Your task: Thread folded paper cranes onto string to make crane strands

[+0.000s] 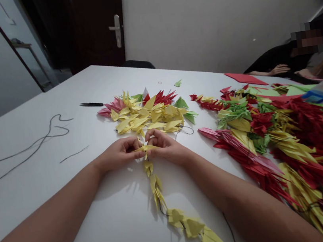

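Between my two hands is a yellow folded paper crane (145, 149), its wings spread sideways. My left hand (124, 152) pinches one wing between thumb and fingers, and my right hand (165, 146) pinches the other. Below it hangs a string of yellow paper cranes (156, 186), threaded on a dark cord (163, 210) that runs toward the lower right of the table. Just beyond my fingertips lies a heap of loose folded paper cranes (151, 116), mostly yellow, with some pink, red and green ones at its back edge.
Strung red, green and yellow cranes (259, 135) cover the right of the white table (105, 233). Loose dark cord (40, 140) lies at the left, and a black pen-like tool (91, 104) behind the heap. Red paper (245, 78) lies near another person (279, 58) at the far right.
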A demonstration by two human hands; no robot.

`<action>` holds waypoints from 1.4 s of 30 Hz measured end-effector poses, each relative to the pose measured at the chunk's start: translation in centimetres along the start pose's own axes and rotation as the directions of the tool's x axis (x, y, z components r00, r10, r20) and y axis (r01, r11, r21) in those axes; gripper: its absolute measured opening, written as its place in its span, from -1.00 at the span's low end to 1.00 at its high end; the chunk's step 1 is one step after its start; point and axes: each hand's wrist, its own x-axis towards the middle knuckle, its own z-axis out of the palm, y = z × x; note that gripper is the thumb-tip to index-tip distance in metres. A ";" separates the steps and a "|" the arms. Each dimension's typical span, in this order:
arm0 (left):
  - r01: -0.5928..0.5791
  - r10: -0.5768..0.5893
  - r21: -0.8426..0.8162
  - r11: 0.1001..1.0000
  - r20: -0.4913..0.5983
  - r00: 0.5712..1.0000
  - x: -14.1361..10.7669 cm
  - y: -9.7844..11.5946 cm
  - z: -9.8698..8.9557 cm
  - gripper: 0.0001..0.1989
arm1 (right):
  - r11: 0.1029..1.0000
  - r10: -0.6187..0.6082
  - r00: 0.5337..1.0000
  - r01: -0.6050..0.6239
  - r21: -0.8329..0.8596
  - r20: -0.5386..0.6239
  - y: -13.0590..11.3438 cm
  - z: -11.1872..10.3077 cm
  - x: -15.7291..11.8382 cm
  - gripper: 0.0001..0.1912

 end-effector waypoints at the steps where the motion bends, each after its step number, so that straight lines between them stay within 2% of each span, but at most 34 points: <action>1: -0.002 0.002 -0.002 1.000 0.004 1.000 0.0 0.1 0.0 -0.66 | 1.000 -0.003 1.000 0.003 0.010 0.008 0.0 0.0 0.0 -0.63; 5: 0.003 -0.003 -0.005 1.000 -0.017 1.000 0.0 0.4 0.0 -0.67 | 0.999 -0.009 1.000 0.009 0.035 -0.012 0.1 0.0 0.0 -0.65; 9: 0.015 -0.013 0.043 0.999 -0.055 0.998 -0.2 0.2 0.0 -0.67 | 1.000 -0.013 0.999 0.013 -0.010 -0.052 0.0 0.1 -0.1 -0.67; 14: 0.015 0.009 0.201 0.980 -0.120 0.993 -0.3 -0.1 -0.1 -0.68 | 0.993 -0.024 0.993 0.010 -0.119 -0.113 0.1 -0.2 -0.2 -0.67; 18: -0.013 0.078 0.414 0.910 -0.140 0.987 -0.3 0.1 -0.2 -0.70 | 0.949 -0.029 0.986 -0.026 -0.314 -0.167 0.2 -0.4 -0.2 -0.69; 20: -0.043 0.124 0.530 0.847 -0.118 0.985 -0.4 0.1 -0.3 -0.72 | 0.911 -0.037 0.982 -0.042 -0.410 -0.183 0.2 -0.4 -0.2 -0.73; 23: -0.121 0.171 0.658 0.743 -0.012 0.985 -0.6 0.3 -0.6 -0.78 | 0.818 -0.091 0.975 -0.042 -0.574 -0.201 0.1 -0.3 -0.3 -0.85; 27: -0.175 0.168 0.715 0.677 0.082 0.982 -1.0 0.4 -0.8 -0.84 | 0.703 -0.136 0.975 -0.028 -0.711 -0.173 0.0 0.1 -0.4 -0.94; 33: -0.177 0.221 0.794 0.582 0.056 0.974 -1.0 0.2 -0.7 -0.74 | 0.652 -0.196 0.964 -0.011 -0.758 -0.181 -0.1 0.1 -0.3 -0.93; 36: -0.175 0.262 0.832 0.526 0.037 0.964 -0.9 0.2 -0.7 -0.72 | 0.595 -0.317 0.920 0.003 -0.804 -0.231 -0.3 0.2 -0.3 -0.84; 38: -0.176 0.286 0.845 0.504 0.028 0.958 -0.9 0.2 -0.7 -0.74 | 0.522 -0.367 0.900 -0.011 -0.853 -0.235 -0.6 0.5 -0.4 -0.72; 40: -0.172 0.316 0.845 0.507 0.003 0.949 -0.9 0.2 -0.7 -0.75 | 0.439 -0.334 0.919 -0.046 -0.897 -0.211 -1.0 0.9 -0.6 -0.64; 42: -0.151 0.337 0.832 0.534 -0.046 0.940 -1.0 0.1 -0.7 -0.74 | 0.373 -0.248 0.946 -0.104 -0.922 -0.208 -1.2 1.4 -0.8 -0.67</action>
